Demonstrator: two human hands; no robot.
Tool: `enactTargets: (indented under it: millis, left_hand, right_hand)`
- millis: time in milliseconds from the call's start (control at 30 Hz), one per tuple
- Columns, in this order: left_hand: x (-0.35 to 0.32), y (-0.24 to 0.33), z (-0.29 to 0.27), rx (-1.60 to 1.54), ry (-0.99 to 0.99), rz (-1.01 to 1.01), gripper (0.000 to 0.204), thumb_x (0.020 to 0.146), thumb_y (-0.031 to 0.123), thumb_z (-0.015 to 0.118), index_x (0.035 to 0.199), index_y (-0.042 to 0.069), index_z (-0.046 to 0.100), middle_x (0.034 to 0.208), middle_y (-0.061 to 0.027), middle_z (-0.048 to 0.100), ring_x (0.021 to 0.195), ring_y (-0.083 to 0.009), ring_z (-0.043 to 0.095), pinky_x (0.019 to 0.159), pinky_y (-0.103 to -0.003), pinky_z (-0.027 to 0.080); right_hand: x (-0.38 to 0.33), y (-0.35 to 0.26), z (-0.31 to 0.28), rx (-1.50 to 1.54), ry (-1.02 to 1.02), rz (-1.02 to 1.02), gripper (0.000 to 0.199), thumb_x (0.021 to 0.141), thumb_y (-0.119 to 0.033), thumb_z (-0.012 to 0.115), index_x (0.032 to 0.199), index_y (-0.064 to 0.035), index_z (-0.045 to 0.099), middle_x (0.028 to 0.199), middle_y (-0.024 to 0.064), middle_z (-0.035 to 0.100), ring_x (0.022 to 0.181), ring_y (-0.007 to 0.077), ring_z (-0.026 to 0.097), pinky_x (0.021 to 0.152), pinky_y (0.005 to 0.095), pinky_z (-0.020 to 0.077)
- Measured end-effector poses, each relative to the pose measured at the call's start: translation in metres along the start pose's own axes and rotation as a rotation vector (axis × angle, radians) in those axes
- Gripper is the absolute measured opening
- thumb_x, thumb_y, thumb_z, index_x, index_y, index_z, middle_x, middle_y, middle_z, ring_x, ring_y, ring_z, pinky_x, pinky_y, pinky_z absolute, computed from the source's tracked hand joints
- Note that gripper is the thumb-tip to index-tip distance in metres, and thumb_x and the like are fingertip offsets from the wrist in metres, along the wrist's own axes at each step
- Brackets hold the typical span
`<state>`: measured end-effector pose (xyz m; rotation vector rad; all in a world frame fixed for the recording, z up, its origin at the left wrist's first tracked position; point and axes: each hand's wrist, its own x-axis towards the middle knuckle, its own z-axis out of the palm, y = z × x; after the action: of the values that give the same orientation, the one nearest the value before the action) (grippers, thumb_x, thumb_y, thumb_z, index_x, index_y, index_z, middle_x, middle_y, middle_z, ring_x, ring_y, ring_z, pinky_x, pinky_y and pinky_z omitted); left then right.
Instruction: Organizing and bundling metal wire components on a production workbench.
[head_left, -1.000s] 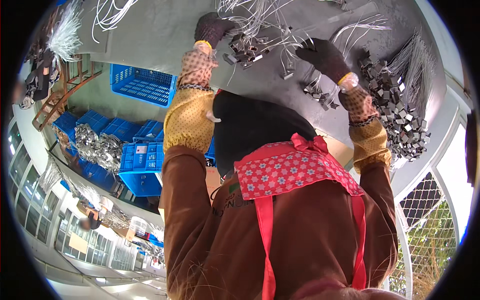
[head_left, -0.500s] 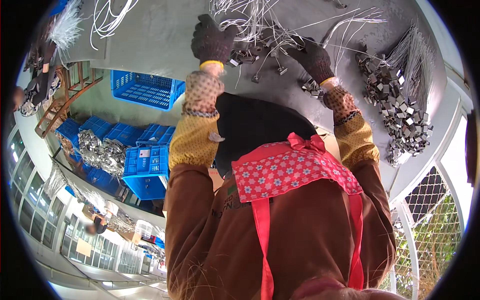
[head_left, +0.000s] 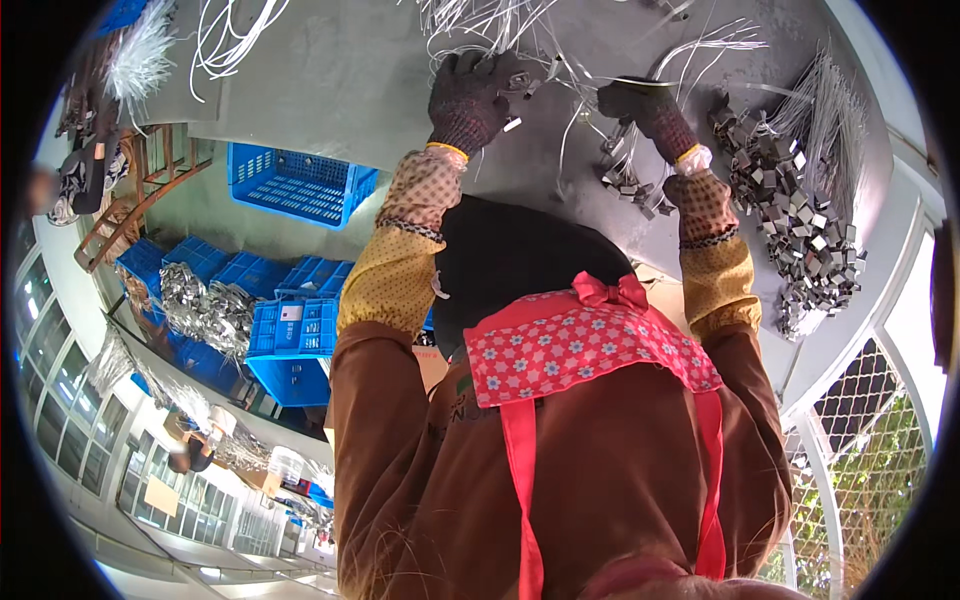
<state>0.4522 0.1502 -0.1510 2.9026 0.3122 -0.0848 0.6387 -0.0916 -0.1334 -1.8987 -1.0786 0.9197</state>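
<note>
Dark knit gloves with yellow cuffs cover both hands over the grey table. My left hand [head_left: 470, 100] is closed around small metal clips [head_left: 520, 86] on thin wires; its fingertips are partly hidden. To its right, my right hand [head_left: 645, 112] has its fingers together and pointing left, pinching a thin pale wire that runs across toward the left hand. Loose white wires [head_left: 490, 22] spread above and between the hands. Just below my right hand lies a small bunch of metal clips [head_left: 632, 190] with wires attached.
A large heap of wired metal clips [head_left: 800, 215] lies at the right, by the table edge. A coil of white wire [head_left: 232, 45] is at the upper left. Left of the table are a blue crate [head_left: 300, 185], more blue crates [head_left: 290, 325], a wooden chair [head_left: 150, 190] and another person [head_left: 80, 180].
My left hand has moved right and slightly down, and clips that lay below the wires are now at its fingers. My right hand has shifted a little to the right.
</note>
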Motion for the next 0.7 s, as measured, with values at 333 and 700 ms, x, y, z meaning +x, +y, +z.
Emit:
enactTargets:
  millis: [333,700]
  left_hand:
    - [0.008,0.040,-0.011,-0.013,0.028,-0.077,0.049,0.080,0.027,0.065,0.126,0.014,0.055,0.110,-0.0095,0.066,0.109,-0.0286,0.059,0.089,-0.047,0.047]
    - [0.053,0.058,-0.030,-0.111,-0.305,-0.226,0.054,0.084,0.037,0.067,0.125,0.006,0.052,0.098,-0.0144,0.070,0.092,-0.0302,0.069,0.073,-0.046,0.055]
  right_hand:
    - [-0.008,0.010,0.024,-0.387,0.189,-0.243,0.014,0.089,-0.014,0.060,0.095,-0.0073,0.071,0.096,0.0088,0.070,0.086,0.0244,0.069,0.075,0.0323,0.0543]
    - [-0.008,-0.022,0.022,-0.151,0.130,-0.041,0.025,0.078,0.006,0.060,0.100,-0.0038,0.069,0.093,0.0101,0.069,0.086,0.0210,0.069,0.077,0.0323,0.0552]
